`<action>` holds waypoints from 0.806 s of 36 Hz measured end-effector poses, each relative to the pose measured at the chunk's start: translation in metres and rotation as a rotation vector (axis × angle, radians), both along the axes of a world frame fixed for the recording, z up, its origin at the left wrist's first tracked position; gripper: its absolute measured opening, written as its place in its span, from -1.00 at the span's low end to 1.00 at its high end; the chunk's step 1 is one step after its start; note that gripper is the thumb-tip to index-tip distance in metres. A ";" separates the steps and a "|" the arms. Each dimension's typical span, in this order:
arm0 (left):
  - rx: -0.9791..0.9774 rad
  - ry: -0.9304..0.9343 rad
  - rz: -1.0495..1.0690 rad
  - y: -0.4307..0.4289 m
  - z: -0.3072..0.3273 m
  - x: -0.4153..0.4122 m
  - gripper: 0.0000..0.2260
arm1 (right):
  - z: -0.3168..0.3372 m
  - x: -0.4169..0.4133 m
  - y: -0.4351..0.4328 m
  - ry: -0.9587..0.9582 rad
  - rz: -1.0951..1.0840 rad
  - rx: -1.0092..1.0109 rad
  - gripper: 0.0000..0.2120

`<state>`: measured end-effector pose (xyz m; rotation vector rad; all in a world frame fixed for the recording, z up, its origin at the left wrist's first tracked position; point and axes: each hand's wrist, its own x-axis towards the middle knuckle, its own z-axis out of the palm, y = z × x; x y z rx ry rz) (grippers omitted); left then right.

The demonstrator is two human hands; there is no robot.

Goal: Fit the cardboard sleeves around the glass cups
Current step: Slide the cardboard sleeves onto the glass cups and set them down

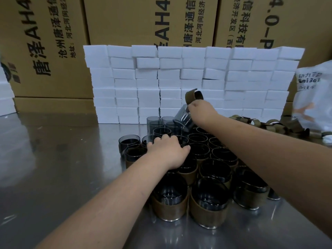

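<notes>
From the head camera, your right hand (199, 109) pinched a bare glass cup (183, 119), tilted with its mouth toward you, and an open cardboard sleeve (194, 96) stood just above the fingers. Your left hand (167, 151) rested, fingers curled, on the sleeved cups (208, 200); what it gripped you couldn't tell.

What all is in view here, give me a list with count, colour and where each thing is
Sleeved cups: over a dozen, dark glass with brown bands, clustered centre on the table.
Bare cups: several, grey glass, behind the cluster.
Loose sleeves: a pile, brown, right.
White blocks: many, stacked as a wall behind.
Cartons: three, brown, background.
Bag: one, white, far right.
Table: one, steel.
Left hand: on the cups.
Right hand: lifting a tilted cup and sleeve.
</notes>
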<state>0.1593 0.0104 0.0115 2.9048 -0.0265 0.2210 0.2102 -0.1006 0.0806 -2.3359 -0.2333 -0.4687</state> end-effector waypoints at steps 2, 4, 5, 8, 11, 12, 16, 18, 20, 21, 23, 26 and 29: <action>-0.008 0.010 -0.005 0.001 0.001 -0.001 -0.47 | 0.002 -0.009 -0.004 -0.022 0.047 0.115 -0.70; -0.037 0.023 -0.009 0.002 0.004 -0.002 -0.47 | 0.007 -0.026 -0.008 -0.030 0.038 0.299 -0.74; -0.054 0.023 -0.011 0.004 0.007 -0.003 -0.47 | 0.007 -0.035 -0.010 -0.009 0.044 0.431 -0.73; -0.083 -0.014 -0.055 0.011 0.018 -0.005 -0.46 | 0.000 -0.064 -0.015 0.044 0.080 0.843 -0.74; -0.226 -0.038 -0.250 0.014 0.031 -0.014 -0.39 | -0.009 -0.089 -0.021 0.105 0.185 1.217 -0.72; -0.286 -0.056 -0.337 0.011 0.034 -0.019 -0.40 | -0.011 -0.093 -0.022 0.119 0.212 1.336 -0.70; -0.489 -0.228 -0.544 -0.005 0.039 -0.043 -0.49 | -0.007 -0.100 -0.026 0.158 0.311 1.602 -0.75; -0.561 -0.309 -0.567 -0.009 0.039 -0.050 -0.46 | -0.006 -0.101 -0.028 0.169 0.348 1.592 -0.77; -0.594 -0.377 -0.560 -0.009 0.036 -0.055 -0.36 | -0.008 -0.102 -0.029 0.198 0.375 1.521 -0.80; -0.598 -0.407 -0.543 -0.009 0.036 -0.057 -0.30 | -0.010 -0.103 -0.029 0.214 0.368 1.460 -0.80; -0.639 -0.459 -0.534 -0.009 0.036 -0.061 -0.30 | -0.014 -0.102 -0.029 0.208 0.317 1.294 -0.82; -0.692 -0.483 -0.533 -0.011 0.038 -0.066 -0.41 | -0.020 -0.100 -0.033 0.099 0.243 0.965 -0.78; -0.706 -0.469 -0.518 -0.012 0.038 -0.068 -0.44 | -0.023 -0.101 -0.037 0.038 0.231 0.831 -0.74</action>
